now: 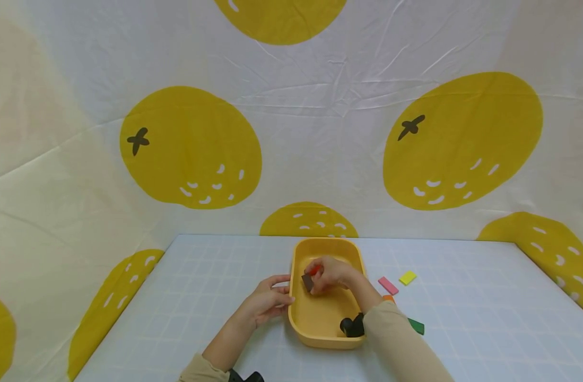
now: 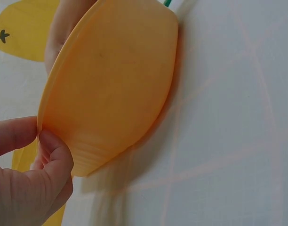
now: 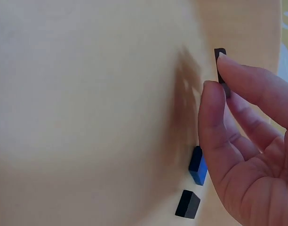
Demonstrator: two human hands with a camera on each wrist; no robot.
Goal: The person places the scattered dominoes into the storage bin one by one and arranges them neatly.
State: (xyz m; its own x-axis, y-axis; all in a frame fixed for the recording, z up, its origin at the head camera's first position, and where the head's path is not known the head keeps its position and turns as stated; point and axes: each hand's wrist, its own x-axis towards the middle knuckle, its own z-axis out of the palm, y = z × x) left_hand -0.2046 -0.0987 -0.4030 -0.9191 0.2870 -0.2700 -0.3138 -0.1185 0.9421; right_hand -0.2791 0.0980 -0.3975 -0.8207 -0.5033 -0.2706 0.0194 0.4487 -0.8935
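A yellow-orange plastic basin (image 1: pixel 325 344) stands on the table, its outer wall (image 2: pixel 116 70) filling much of the left wrist view. My left hand (image 1: pixel 270 301) pinches the basin's left rim between thumb and fingers. Inside the basin, my right hand (image 1: pixel 330 275) holds a small dark brown block (image 1: pixel 307 283) between thumb and fingertips, above the floor. In the right wrist view that block (image 3: pixel 220 63) appears edge-on. Below it lie a blue block (image 3: pixel 197 167) and a black block (image 3: pixel 188 204). Something red (image 1: pixel 315 270) shows by the right fingers; its shape is mostly hidden.
Right of the basin lie a pink block (image 1: pixel 388 285), a yellow block (image 1: pixel 408 277), an orange block (image 1: pixel 389 298) and a green block (image 1: pixel 417 326), the last two partly behind the right arm. A white cloth with yellow fruit prints (image 1: pixel 191 148) hangs behind the table.
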